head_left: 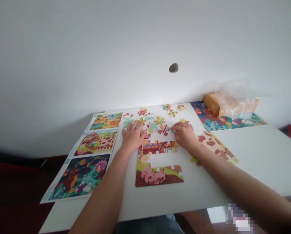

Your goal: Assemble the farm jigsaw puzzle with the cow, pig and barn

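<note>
Step in hand seems to be sorting and fitting loose puzzle pieces (159,121), scattered on tabletop (196,195) beyond part-joined section (153,175). Left hand (133,136): grip wide, fingers spread over pieces. Right hand (185,135): grip narrow, fingertips beside red-and-teal piece (164,130); cannot tell if anything held. Cow section (216,146) lies under right forearm. Next move likely calls for matching tabs to sockets, checking picture sheet (105,141) at left

No legible text anywhere, the tiny teal labels (67,161) on the picture sheet (93,142) too small
</note>
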The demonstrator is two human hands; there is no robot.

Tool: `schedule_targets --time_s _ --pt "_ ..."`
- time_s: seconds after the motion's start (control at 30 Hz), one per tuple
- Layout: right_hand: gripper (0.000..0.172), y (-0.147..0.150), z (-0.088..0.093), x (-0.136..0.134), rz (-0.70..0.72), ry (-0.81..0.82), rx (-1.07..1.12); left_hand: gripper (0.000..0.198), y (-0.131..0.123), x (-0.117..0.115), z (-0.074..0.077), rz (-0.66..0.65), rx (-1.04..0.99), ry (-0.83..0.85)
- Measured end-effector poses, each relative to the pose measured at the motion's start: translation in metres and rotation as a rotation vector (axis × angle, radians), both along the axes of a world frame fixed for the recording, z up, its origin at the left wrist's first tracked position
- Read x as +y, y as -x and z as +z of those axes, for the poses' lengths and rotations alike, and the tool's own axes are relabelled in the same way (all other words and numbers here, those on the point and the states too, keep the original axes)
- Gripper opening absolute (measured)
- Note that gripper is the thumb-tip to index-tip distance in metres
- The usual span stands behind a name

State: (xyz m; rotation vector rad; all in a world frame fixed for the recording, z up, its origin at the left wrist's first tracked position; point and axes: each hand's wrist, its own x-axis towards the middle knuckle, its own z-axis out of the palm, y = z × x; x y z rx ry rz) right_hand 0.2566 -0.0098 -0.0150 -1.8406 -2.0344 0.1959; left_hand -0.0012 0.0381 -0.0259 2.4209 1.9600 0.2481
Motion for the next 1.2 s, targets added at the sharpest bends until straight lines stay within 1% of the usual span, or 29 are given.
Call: schedule_targets --time_s 0.57,0.7,0.77,0.8,0.9,0.97,1.07,1.13,1.2 --pt "0.036 0.0 0.001 -0.002 -0.004 0.029 -0.02 0.053 0.004 0.002 -0.005 -0.026 -0.065 -0.005" --pt "0.033 0.002 0.008 0.0 -0.027 0.066 -0.041 0.054 0.004 0.003 -0.006 -0.019 -0.065 0.018" --pt "0.029 0.003 0.017 0.012 -0.036 0.094 -0.056 0.055 0.003 0.003 -0.005 -0.018 -0.069 0.032" --pt "0.027 0.004 0.023 0.023 -0.043 0.102 -0.062 0.055 0.003 0.004 -0.005 -0.016 -0.072 0.037" --pt "0.029 0.007 0.039 0.069 -0.103 0.134 -0.069 0.056 0.003 0.004 -0.005 -0.012 -0.078 0.051" --pt "0.032 0.007 0.044 0.103 -0.155 0.157 -0.083 0.057 0.004 0.003 -0.005 -0.013 -0.08 0.051" --pt "0.034 0.008 0.039 0.142 -0.199 0.202 -0.112 0.057 0.004 0.003 -0.006 -0.009 -0.082 0.045" --pt "0.036 0.009 0.032 0.156 -0.197 0.212 -0.132 0.057 0.005 0.002 -0.007 -0.005 -0.079 0.04" --pt "0.035 0.01 0.025 0.162 -0.177 0.209 -0.15 0.056 0.004 0.002 -0.008 -0.009 -0.081 0.035"
